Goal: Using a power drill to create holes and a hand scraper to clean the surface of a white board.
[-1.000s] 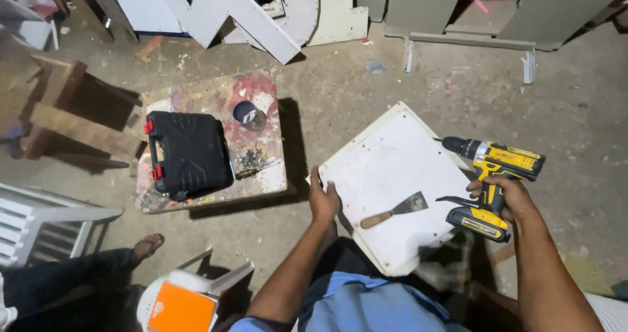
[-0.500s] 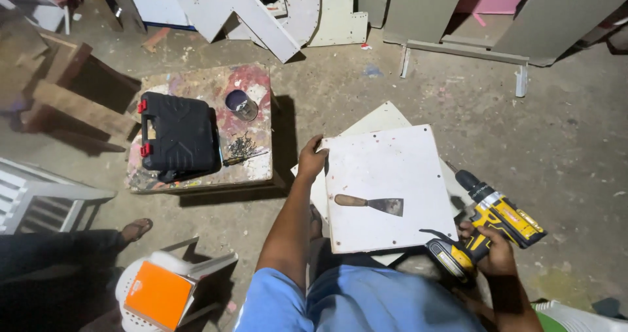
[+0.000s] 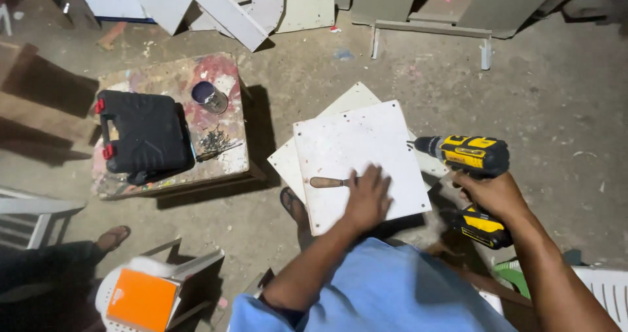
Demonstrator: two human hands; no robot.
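My right hand (image 3: 492,194) grips the handle of a yellow and black cordless drill (image 3: 466,155), its chuck pointing left at the edge of a white square board (image 3: 356,145). My left hand (image 3: 368,198) lies flat on that board, fingers spread, over the blade of a putty knife whose wooden handle (image 3: 327,182) sticks out to the left. A second white board (image 3: 347,103) lies under the top one, turned at an angle.
A paint-stained low table (image 3: 229,158) at the left carries a black tool case (image 3: 142,136), a small tin (image 3: 209,97) and several loose screws (image 3: 212,140). White panels (image 3: 222,5) lean at the back. Another person's sandalled foot (image 3: 111,238) and an orange-seated stool (image 3: 144,299) are at lower left.
My left hand has moved from the board's left edge onto its top, covering the putty knife's blade. The drill has risen and now points at the board's right edge.
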